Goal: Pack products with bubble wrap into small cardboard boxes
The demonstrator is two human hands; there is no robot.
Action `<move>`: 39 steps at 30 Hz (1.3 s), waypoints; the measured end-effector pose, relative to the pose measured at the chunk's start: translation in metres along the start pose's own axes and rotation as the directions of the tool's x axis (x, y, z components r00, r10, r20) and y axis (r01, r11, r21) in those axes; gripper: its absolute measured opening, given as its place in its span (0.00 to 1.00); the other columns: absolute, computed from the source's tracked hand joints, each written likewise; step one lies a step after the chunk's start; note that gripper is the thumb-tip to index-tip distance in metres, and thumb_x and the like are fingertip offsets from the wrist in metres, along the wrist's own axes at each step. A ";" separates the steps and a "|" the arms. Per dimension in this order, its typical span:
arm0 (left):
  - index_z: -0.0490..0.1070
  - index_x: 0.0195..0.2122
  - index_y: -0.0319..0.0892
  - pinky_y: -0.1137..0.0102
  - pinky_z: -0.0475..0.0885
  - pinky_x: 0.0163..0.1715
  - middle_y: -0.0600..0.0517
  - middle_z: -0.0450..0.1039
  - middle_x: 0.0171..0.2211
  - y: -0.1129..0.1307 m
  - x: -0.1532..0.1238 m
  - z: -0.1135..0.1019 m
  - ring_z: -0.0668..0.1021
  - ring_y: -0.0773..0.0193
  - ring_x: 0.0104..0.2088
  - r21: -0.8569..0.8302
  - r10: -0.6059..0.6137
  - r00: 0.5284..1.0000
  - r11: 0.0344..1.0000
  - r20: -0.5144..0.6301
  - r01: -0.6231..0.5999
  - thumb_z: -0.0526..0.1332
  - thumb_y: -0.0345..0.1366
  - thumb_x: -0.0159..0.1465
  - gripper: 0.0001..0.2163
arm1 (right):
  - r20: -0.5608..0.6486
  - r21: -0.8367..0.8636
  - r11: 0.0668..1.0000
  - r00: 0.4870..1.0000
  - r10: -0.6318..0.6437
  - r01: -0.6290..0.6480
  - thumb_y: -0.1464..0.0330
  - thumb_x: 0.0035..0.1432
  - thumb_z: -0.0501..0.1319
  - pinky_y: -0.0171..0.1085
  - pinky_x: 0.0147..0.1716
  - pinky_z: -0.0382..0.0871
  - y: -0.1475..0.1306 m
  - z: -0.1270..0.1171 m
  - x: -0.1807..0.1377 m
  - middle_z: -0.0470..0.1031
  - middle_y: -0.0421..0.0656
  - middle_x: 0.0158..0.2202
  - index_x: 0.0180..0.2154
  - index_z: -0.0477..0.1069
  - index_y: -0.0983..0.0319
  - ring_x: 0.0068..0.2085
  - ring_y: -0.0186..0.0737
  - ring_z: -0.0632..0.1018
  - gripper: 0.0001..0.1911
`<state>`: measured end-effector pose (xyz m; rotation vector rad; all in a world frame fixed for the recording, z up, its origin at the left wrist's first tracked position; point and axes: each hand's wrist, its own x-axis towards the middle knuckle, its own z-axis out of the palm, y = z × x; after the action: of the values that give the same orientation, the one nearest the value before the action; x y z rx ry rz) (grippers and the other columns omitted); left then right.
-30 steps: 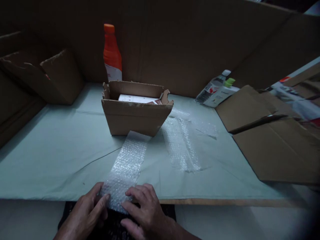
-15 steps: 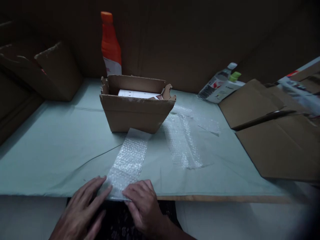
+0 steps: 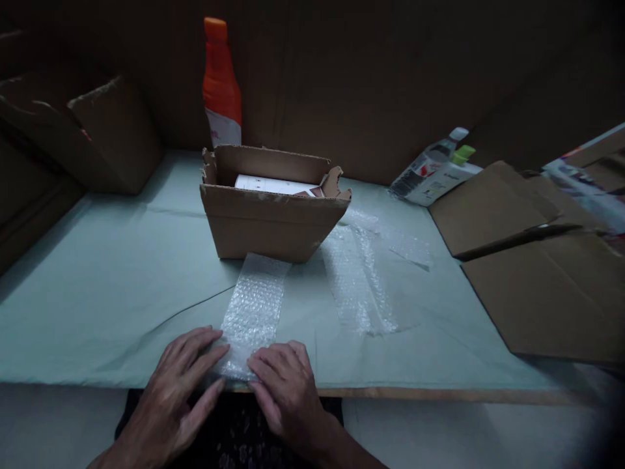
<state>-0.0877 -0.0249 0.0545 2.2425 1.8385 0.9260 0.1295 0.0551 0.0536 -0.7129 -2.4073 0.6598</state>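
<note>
Resting with left hand (image 3: 178,384) open, fingers spread and tips at the left edge of a bubble-wrap strip (image 3: 254,303). Curling right hand (image 3: 288,391) at its near right corner, grip too unclear to tell. Lying flat on worktop (image 3: 137,260), from front edge to open cardboard box (image 3: 273,225), with orange-capped bottle (image 3: 222,85) behind and more bubble wrap (image 3: 359,280) to the right.
</note>
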 end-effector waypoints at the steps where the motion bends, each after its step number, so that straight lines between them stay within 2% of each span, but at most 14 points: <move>1: 0.67 0.58 0.46 0.62 0.70 0.55 0.46 0.73 0.53 0.001 -0.003 -0.003 0.71 0.55 0.58 -0.036 0.002 1.000 0.999 0.029 -0.001 0.59 0.32 0.67 0.18 | -0.011 0.058 0.998 1.000 0.019 -0.019 0.73 0.66 0.58 0.44 0.42 0.63 0.001 0.000 0.001 0.80 0.43 0.40 0.46 0.70 0.61 0.40 0.42 0.76 0.08; 4: 0.65 0.59 0.46 0.67 0.73 0.50 0.48 0.76 0.48 0.003 -0.006 -0.007 0.74 0.60 0.53 -0.111 -0.039 0.998 0.993 0.040 0.043 0.57 0.30 0.68 0.19 | -0.025 0.172 0.984 0.998 0.060 -0.055 0.72 0.67 0.59 0.41 0.37 0.64 0.004 -0.002 0.005 0.80 0.40 0.34 0.47 0.70 0.60 0.33 0.38 0.75 0.08; 8: 0.65 0.58 0.44 0.67 0.75 0.41 0.48 0.76 0.41 0.002 0.003 0.004 0.77 0.61 0.42 -0.072 -0.108 0.994 0.992 -0.014 0.107 0.56 0.31 0.69 0.17 | -0.076 0.039 0.999 0.997 0.027 -0.024 0.69 0.67 0.59 0.44 0.40 0.66 0.012 -0.012 0.008 0.79 0.47 0.43 0.48 0.71 0.61 0.41 0.44 0.76 0.09; 13: 0.67 0.58 0.42 0.61 0.73 0.50 0.43 0.73 0.51 0.002 0.008 0.010 0.74 0.56 0.52 0.009 -0.076 0.995 0.997 -0.070 0.077 0.59 0.32 0.67 0.17 | 0.082 -0.055 0.996 0.994 -0.066 0.071 0.68 0.65 0.61 0.48 0.46 0.66 0.014 -0.019 0.009 0.77 0.50 0.49 0.50 0.70 0.61 0.48 0.48 0.75 0.12; 17: 0.66 0.59 0.44 0.64 0.72 0.53 0.46 0.74 0.51 0.006 -0.001 -0.002 0.73 0.58 0.55 -0.087 -0.020 1.000 0.996 0.006 0.020 0.59 0.30 0.67 0.19 | 0.071 0.107 0.994 0.997 0.022 -0.029 0.71 0.66 0.60 0.43 0.42 0.66 0.014 -0.014 0.007 0.80 0.43 0.40 0.49 0.70 0.60 0.40 0.41 0.76 0.10; 20: 0.65 0.60 0.45 0.69 0.75 0.46 0.48 0.77 0.46 0.008 -0.001 -0.006 0.77 0.61 0.48 -0.136 -0.082 0.997 0.987 0.004 0.082 0.58 0.32 0.68 0.18 | 0.056 0.161 0.985 0.997 0.048 -0.057 0.70 0.66 0.60 0.42 0.41 0.66 0.015 -0.014 0.007 0.80 0.42 0.40 0.50 0.69 0.60 0.39 0.40 0.76 0.11; 23: 0.67 0.58 0.46 0.68 0.76 0.39 0.50 0.78 0.40 0.005 0.010 0.001 0.78 0.61 0.41 -0.092 -0.163 0.986 0.983 -0.043 0.159 0.58 0.35 0.69 0.16 | 0.027 0.017 0.999 0.999 0.035 -0.036 0.69 0.66 0.61 0.46 0.45 0.67 0.014 -0.018 0.009 0.76 0.49 0.50 0.50 0.71 0.61 0.48 0.47 0.75 0.11; 26: 0.71 0.53 0.46 0.63 0.75 0.41 0.51 0.78 0.38 0.001 0.021 0.011 0.78 0.59 0.39 -0.019 -0.233 0.967 0.973 -0.102 0.232 0.59 0.38 0.68 0.13 | 0.111 -0.089 0.996 0.994 -0.010 0.020 0.67 0.63 0.64 0.49 0.49 0.66 0.013 -0.019 0.015 0.74 0.52 0.53 0.51 0.71 0.61 0.52 0.51 0.73 0.15; 28: 0.72 0.52 0.45 0.62 0.76 0.39 0.49 0.79 0.40 0.002 0.025 0.014 0.79 0.57 0.40 -0.063 -0.315 0.940 0.949 -0.134 0.309 0.60 0.42 0.67 0.14 | 0.165 -0.104 0.994 0.986 -0.011 0.029 0.69 0.64 0.63 0.48 0.47 0.66 0.015 -0.016 0.020 0.77 0.50 0.50 0.52 0.70 0.61 0.49 0.49 0.74 0.15; 30: 0.70 0.56 0.45 0.65 0.77 0.34 0.46 0.79 0.44 0.005 0.024 0.013 0.80 0.55 0.43 -0.236 -0.486 0.866 0.861 -0.118 0.450 0.61 0.46 0.66 0.19 | 0.112 -0.063 0.998 0.993 0.033 -0.026 0.71 0.65 0.61 0.45 0.44 0.67 0.020 -0.012 0.025 0.79 0.48 0.44 0.51 0.71 0.62 0.43 0.45 0.76 0.13; 32: 0.66 0.60 0.45 0.67 0.80 0.35 0.43 0.78 0.51 0.011 0.020 0.011 0.81 0.54 0.47 -0.475 -0.673 0.740 0.657 -0.020 0.585 0.61 0.48 0.66 0.24 | 0.017 0.044 0.992 0.993 0.118 -0.118 0.71 0.65 0.60 0.43 0.43 0.68 0.023 -0.009 0.030 0.81 0.46 0.42 0.50 0.73 0.62 0.40 0.43 0.77 0.12; 34: 0.61 0.64 0.45 0.64 0.80 0.44 0.41 0.74 0.57 0.018 0.016 0.011 0.81 0.54 0.52 -0.661 -0.769 0.630 0.416 0.110 0.624 0.61 0.47 0.67 0.27 | -0.004 0.169 0.964 0.978 0.210 -0.207 0.69 0.65 0.61 0.42 0.44 0.69 0.023 -0.008 0.033 0.81 0.46 0.43 0.50 0.74 0.61 0.41 0.42 0.78 0.12; 36: 0.56 0.67 0.47 0.62 0.79 0.50 0.41 0.73 0.58 0.022 0.013 0.015 0.80 0.54 0.53 -0.759 -0.786 0.580 0.240 0.214 0.605 0.62 0.46 0.66 0.30 | 0.058 0.273 0.924 0.963 0.262 -0.268 0.68 0.66 0.61 0.41 0.45 0.70 0.018 -0.010 0.032 0.81 0.45 0.43 0.49 0.74 0.61 0.42 0.41 0.78 0.11; 39: 0.51 0.70 0.48 0.63 0.81 0.43 0.44 0.79 0.47 0.024 0.015 0.022 0.83 0.57 0.41 -0.791 -0.758 0.558 0.092 0.338 0.605 0.62 0.47 0.65 0.35 | 0.140 0.339 0.897 0.958 0.251 -0.285 0.67 0.66 0.59 0.41 0.45 0.70 0.011 -0.016 0.028 0.80 0.42 0.39 0.45 0.75 0.60 0.41 0.40 0.77 0.09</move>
<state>-0.0545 -0.0114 0.0529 0.5190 1.5540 1.3442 0.1229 0.0852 0.0685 -0.8786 -2.1965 1.2324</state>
